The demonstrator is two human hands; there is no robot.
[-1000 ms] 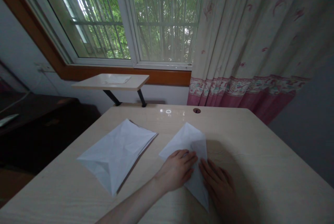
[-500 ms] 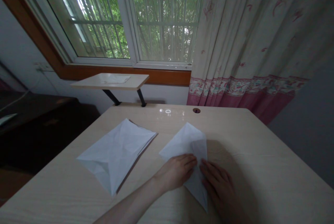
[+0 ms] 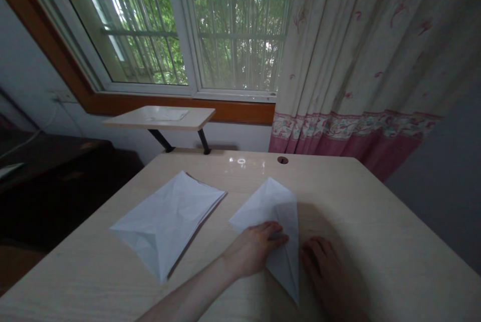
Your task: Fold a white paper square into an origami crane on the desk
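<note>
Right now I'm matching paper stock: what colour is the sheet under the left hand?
Plain white sheet, creased, under the left hand; head view shows it best.

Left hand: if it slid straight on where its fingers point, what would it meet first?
The left hand lies on the paper; ahead is only that sheet's right edge, then bare desk. It probably passes just beyond the right hand.

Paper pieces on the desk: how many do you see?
2. One folded piece under the left hand; one larger creased sheet to its left. More may lie hidden beneath.
</note>
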